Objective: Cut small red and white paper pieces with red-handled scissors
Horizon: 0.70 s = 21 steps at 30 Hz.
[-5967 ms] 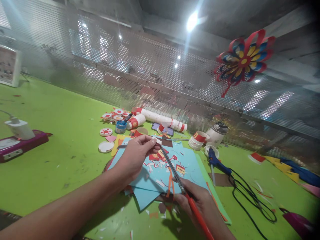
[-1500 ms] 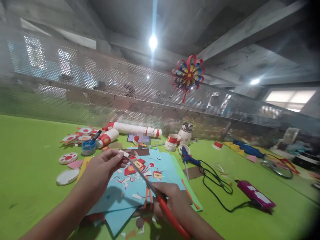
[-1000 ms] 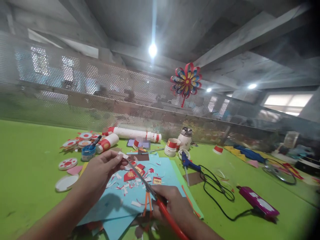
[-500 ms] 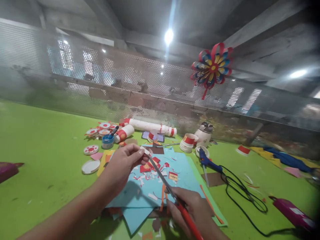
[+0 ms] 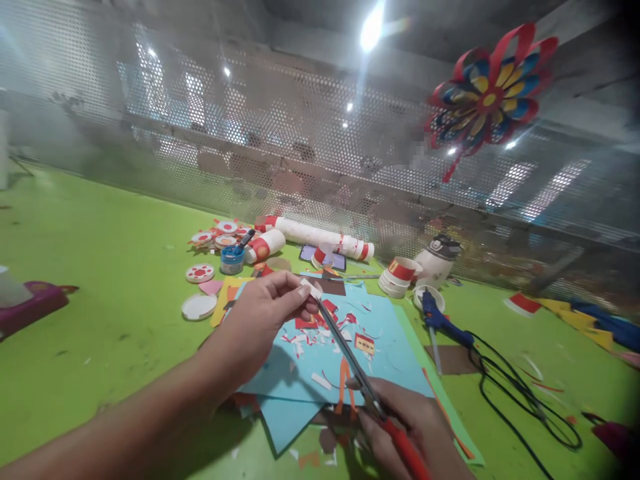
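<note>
My left hand (image 5: 267, 317) pinches a small white piece of paper (image 5: 311, 289) between thumb and fingertips. My right hand (image 5: 407, 423) is wrapped around the red handles of a pair of scissors (image 5: 353, 360), part of which the hand hides. The long metal blades point up and left, their tips at the lower edge of the white piece. Below both hands lie stacked light blue sheets of paper (image 5: 395, 333). Red and white paper scraps (image 5: 305, 343) are scattered over them, along with a small red-and-yellow printed piece (image 5: 365, 344) and orange strips (image 5: 344, 380).
A blue glue gun (image 5: 445, 320) with a black cable lies to the right. Behind the sheets are a phone (image 5: 307, 254), a long white tube (image 5: 320, 233), white-and-red cups (image 5: 397, 277) and a white jar (image 5: 437, 263). Left are a blue paint pot (image 5: 232, 260) and round discs (image 5: 199, 307).
The camera view has turned, so the table things sit farther right. The scissors and white piece remain close together in my hands.
</note>
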Tool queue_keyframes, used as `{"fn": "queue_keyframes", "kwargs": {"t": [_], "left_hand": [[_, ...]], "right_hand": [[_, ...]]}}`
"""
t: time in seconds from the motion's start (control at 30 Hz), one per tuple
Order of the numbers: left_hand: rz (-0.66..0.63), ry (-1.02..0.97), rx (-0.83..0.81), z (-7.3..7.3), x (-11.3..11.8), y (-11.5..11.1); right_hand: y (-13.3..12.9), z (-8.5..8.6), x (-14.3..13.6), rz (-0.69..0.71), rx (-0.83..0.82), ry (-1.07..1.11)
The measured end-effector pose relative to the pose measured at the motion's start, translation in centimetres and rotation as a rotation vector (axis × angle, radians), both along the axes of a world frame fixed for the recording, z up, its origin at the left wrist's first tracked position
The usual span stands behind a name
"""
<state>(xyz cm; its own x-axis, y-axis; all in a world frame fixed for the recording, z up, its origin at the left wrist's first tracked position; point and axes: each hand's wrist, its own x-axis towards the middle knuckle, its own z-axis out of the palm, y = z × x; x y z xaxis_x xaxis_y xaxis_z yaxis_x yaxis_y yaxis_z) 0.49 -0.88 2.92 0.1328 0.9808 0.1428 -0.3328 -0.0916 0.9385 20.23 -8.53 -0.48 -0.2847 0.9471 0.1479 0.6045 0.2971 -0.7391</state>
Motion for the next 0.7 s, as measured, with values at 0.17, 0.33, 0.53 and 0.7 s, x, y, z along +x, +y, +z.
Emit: {"fn": "queue_keyframes", "kwargs": {"t": [0.17,0.33,0.53,0.7], "left_hand": [[0.000,0.007,0.004,-0.11,0.03,-0.11],[-0.003,-0.011,-0.005,0.12,0.03,-0.24],[-0.002,-0.004,-0.012,0.33,0.02,-0.32],[0.001,0.002,-0.017,0.30,-0.03,-0.31]], "right_hand": [[-0.27,-0.07,-0.15,-0.086,0.030,-0.028],[-0.29,-0.45,-0.13,-0.065,0.026,-0.004],[-0.25,-0.87,-0.14,-0.036,-0.029,0.072],[-0.25,-0.42,-0.04,-0.027,-0.003,0.013]]}}
